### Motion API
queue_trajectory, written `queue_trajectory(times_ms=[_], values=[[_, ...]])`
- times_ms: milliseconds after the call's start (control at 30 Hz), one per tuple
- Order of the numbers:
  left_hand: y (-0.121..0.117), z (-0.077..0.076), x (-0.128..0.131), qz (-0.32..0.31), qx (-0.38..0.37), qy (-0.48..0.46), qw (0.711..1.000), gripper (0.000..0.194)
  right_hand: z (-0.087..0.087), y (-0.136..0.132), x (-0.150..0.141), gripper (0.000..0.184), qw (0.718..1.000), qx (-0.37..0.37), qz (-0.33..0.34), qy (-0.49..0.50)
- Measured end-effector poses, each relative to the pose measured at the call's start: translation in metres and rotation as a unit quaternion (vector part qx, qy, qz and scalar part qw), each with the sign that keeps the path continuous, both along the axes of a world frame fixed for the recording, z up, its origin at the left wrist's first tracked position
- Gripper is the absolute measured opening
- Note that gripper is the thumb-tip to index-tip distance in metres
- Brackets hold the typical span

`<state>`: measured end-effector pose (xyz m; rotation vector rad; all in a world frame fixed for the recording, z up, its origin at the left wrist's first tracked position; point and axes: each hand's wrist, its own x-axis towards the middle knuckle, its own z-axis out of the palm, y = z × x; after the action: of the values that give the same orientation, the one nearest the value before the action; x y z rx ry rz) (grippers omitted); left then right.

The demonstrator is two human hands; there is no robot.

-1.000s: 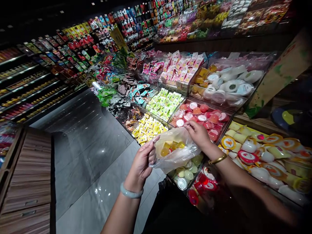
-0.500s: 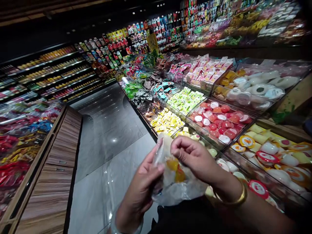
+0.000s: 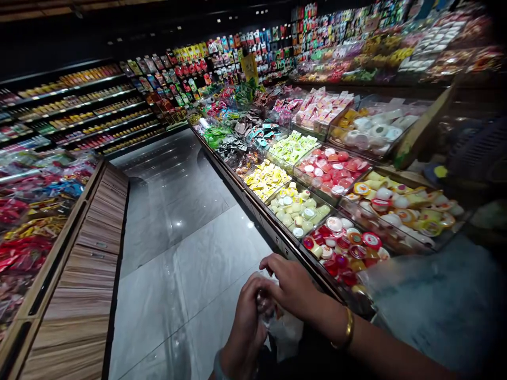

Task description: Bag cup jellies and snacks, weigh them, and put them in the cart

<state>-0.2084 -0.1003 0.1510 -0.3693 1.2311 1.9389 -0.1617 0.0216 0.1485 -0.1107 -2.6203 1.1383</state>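
A clear plastic bag [image 3: 288, 333] hangs bunched between my hands, low in the view. My left hand [image 3: 250, 311] is wrapped round its gathered upper part. My right hand [image 3: 295, 287], with a gold bangle at the wrist, meets the left at the neck of the bag, its fingers curled onto the plastic. The bag's contents are mostly covered by my fingers. Just beyond the hands is a bin of red and amber jelly cups [image 3: 344, 245].
Slanted bins of pale green jelly cups [image 3: 299, 208], pink jelly cups [image 3: 328, 169] and yellow packets [image 3: 267, 179] line the right. A large translucent bag [image 3: 435, 301] is at lower right. Grey tiled floor [image 3: 178, 253] separates them from a wood-panelled counter [image 3: 79, 295].
My hands have moved down and closer together, bunching the bag top. The yellow item seen in the bag is now hidden. A large translucent bag has come into view at right.
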Motion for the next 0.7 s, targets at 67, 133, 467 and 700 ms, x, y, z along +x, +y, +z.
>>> queue_trajectory(times_ms=[67,133,467,700], values=[[-0.013,-0.008,0.023,0.078,0.003,-0.019,0.997,0.042,-0.020,-0.014,0.032,0.041,1.000,0.026,-0.015,0.009],[-0.024,-0.014,0.047,0.112,0.015,-0.032,0.993,0.046,-0.043,-0.024,0.062,0.048,0.999,0.034,-0.021,-0.022],[-0.033,-0.026,0.183,0.236,0.028,0.085,0.968,0.043,-0.081,0.020,0.207,0.032,0.965,0.059,-0.059,-0.248],[-0.018,-0.016,0.251,0.337,0.035,0.151,0.929,0.031,-0.005,0.076,0.291,0.017,0.990,-0.010,-0.033,-0.139]])
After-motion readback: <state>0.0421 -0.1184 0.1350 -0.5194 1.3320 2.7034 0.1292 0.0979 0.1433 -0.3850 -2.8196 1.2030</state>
